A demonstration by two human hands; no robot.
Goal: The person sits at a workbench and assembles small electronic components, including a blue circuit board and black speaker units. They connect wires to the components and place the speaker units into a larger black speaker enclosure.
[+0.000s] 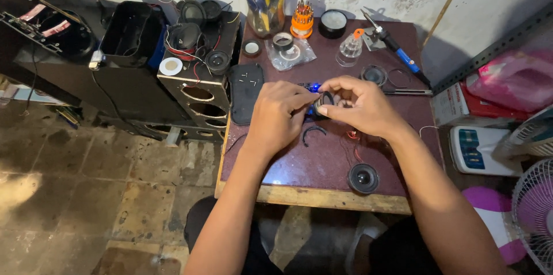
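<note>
Both hands meet over dark maroon desk (322,159). Left hand (276,115) and right hand (360,105) fingers pinch small round black speaker part (324,102); best kept low, grip steady, thin red wires (352,142) slack.

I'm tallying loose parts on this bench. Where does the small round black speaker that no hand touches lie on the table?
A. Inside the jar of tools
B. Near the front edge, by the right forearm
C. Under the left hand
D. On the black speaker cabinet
B: the small black speaker lies alone on the table near its front edge, apart from both hands.
</note>
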